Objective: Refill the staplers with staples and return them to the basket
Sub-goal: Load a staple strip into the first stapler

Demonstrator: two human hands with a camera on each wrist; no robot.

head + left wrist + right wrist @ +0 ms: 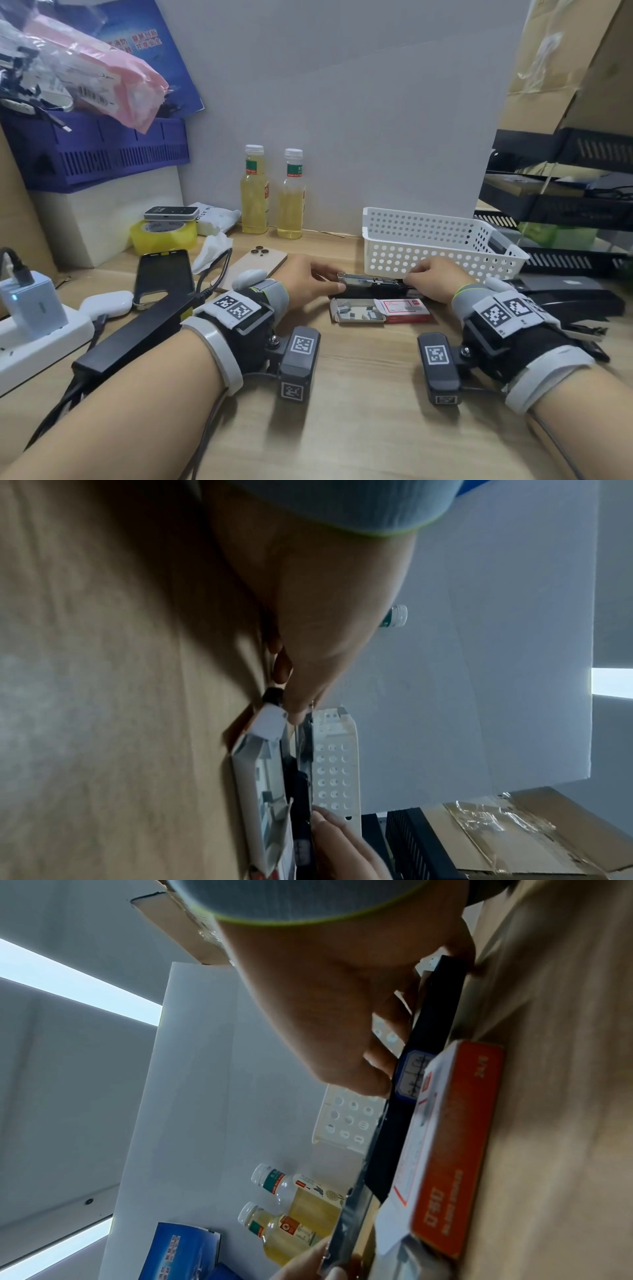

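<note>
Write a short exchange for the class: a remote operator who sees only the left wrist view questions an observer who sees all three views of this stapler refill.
Operator: My view is mostly palm. What is the other hand doing?
Observer: In the head view the right hand grips the right end of the stapler, while the left hand pinches its left end.
Operator: Are there staples left in the box?
Observer: Yes. The head view shows the tray of the staple box slid out to the left, with a few short grey strips inside.
</note>
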